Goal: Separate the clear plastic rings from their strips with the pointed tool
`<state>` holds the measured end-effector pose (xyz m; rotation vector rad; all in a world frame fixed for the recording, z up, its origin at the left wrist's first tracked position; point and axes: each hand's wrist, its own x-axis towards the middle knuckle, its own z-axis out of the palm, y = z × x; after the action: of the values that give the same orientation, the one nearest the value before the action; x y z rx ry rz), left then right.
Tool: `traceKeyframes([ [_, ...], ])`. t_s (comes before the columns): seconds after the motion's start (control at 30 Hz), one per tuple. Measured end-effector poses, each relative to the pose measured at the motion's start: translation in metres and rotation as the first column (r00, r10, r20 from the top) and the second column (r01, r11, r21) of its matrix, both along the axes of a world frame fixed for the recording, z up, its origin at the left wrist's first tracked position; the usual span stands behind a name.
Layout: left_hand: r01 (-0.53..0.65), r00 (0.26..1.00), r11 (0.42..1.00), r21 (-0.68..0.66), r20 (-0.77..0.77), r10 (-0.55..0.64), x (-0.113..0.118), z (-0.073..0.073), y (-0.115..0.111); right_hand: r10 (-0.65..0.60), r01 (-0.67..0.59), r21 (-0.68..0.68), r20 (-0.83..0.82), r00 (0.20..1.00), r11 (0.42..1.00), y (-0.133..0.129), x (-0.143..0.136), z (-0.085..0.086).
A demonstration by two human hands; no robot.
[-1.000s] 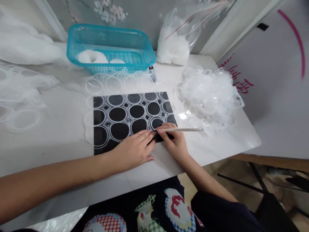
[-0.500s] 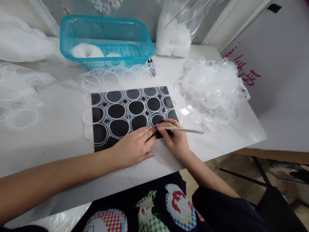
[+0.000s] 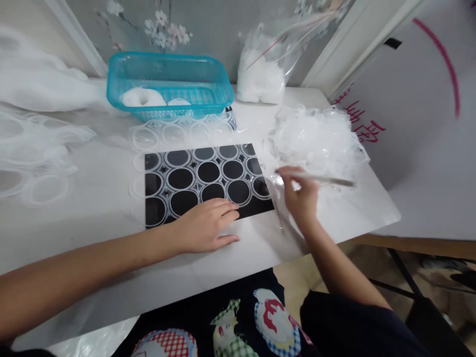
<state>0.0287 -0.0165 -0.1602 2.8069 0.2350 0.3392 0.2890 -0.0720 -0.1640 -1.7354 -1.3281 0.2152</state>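
Observation:
My left hand (image 3: 210,225) lies flat on the lower edge of a black board (image 3: 253,210), fingers spread, holding nothing. A clear sheet with rows of white-edged rings (image 3: 180,178) covers the board and reaches past its left side. Off the board's right edge, my right hand (image 3: 302,196) is raised, its fingers closed on a thin pale stick (image 3: 327,179) that points to the right. Whether the fingertips also hold something small is blurred.
Behind the board stands a blue basket (image 3: 171,109) with white round pieces (image 3: 143,97). A bag of white material (image 3: 260,82) is beside it. Ring scraps (image 3: 316,136) pile up at the right; more ring sheets (image 3: 44,144) lie at the left.
My right hand has moved right, off the board, with the stick. The loose ring near its fingertips no longer shows on the sheet. My left hand stays on the board's lower edge.

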Motion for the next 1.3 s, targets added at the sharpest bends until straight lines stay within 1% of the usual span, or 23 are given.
traceKeyframes([
  [0.07,0.036,0.999,0.997,0.064,0.015,-0.038,0.010,-0.001,0.002,0.043,-0.049,-0.072,-0.093,0.995,0.996,-0.019,-0.017,-0.011],
  [0.13,0.069,0.997,0.989,0.128,0.014,-0.072,0.023,-0.003,0.004,0.048,-0.071,-0.113,-0.200,0.979,0.991,-0.030,-0.030,-0.019],
  [0.2,0.091,0.996,0.981,0.174,-0.003,-0.092,0.034,-0.006,0.006,0.035,-0.071,-0.116,-0.286,0.957,0.991,-0.033,-0.034,-0.021],
  [0.27,0.097,0.995,0.974,0.205,-0.033,-0.092,0.043,-0.009,0.008,0.043,-0.083,-0.109,-0.327,0.944,0.991,-0.030,-0.033,-0.021],
  [0.43,0.093,0.994,0.966,0.242,-0.073,-0.077,0.051,-0.014,0.013,0.099,-0.131,-0.113,-0.251,0.963,0.985,-0.026,-0.028,-0.018],
  [0.53,0.105,0.994,0.965,0.240,-0.040,-0.098,0.051,-0.015,0.014,0.095,-0.126,-0.120,-0.237,0.967,0.985,-0.027,-0.029,-0.017],
  [0.63,0.112,0.994,0.963,0.244,-0.011,-0.113,0.052,-0.016,0.014,0.075,-0.111,-0.129,-0.259,0.963,0.985,-0.028,-0.031,-0.016],
  [0.77,0.111,0.994,0.963,0.244,-0.016,-0.110,0.054,-0.016,0.014,0.071,-0.105,-0.125,-0.248,0.966,0.987,-0.027,-0.028,-0.016],
  [0.9,0.110,0.994,0.970,0.217,-0.011,-0.110,0.055,-0.017,0.014,0.101,-0.118,-0.107,-0.154,0.983,0.987,-0.028,-0.028,-0.018],
  [0.93,0.110,0.994,0.973,0.201,-0.009,-0.110,0.055,-0.017,0.014,0.110,-0.119,-0.103,-0.091,0.990,0.988,-0.030,-0.030,-0.020],
  [1.0,0.102,0.995,0.984,0.147,-0.007,-0.102,0.055,-0.017,0.014,0.131,-0.122,-0.095,0.095,0.987,0.988,-0.035,-0.036,-0.024],
  [1.07,0.076,0.997,0.994,0.073,-0.008,-0.076,0.055,-0.017,0.013,0.179,-0.155,-0.100,0.302,0.936,0.983,-0.038,-0.036,-0.028],
  [1.13,0.055,0.998,0.998,0.005,-0.010,-0.055,0.056,-0.017,0.012,0.226,-0.190,-0.126,0.430,0.874,0.974,-0.032,-0.026,-0.028],
  [1.2,0.050,0.998,0.998,-0.042,-0.030,-0.051,0.055,-0.016,0.012,0.158,-0.141,-0.072,0.454,0.877,0.987,-0.014,-0.001,-0.021],
  [1.23,0.049,0.998,0.997,-0.065,-0.045,-0.052,0.054,-0.016,0.012,0.047,-0.059,0.015,0.420,0.906,0.998,-0.002,0.013,-0.014],
  [1.27,0.049,0.996,0.994,-0.094,-0.064,-0.055,0.052,-0.016,0.013,-0.095,0.042,0.154,0.358,0.929,0.987,0.010,0.027,-0.005],
  [1.3,0.049,0.995,0.990,-0.130,-0.085,-0.061,0.050,-0.016,0.013,-0.162,0.094,0.218,0.322,0.933,0.971,0.021,0.038,0.007],
])
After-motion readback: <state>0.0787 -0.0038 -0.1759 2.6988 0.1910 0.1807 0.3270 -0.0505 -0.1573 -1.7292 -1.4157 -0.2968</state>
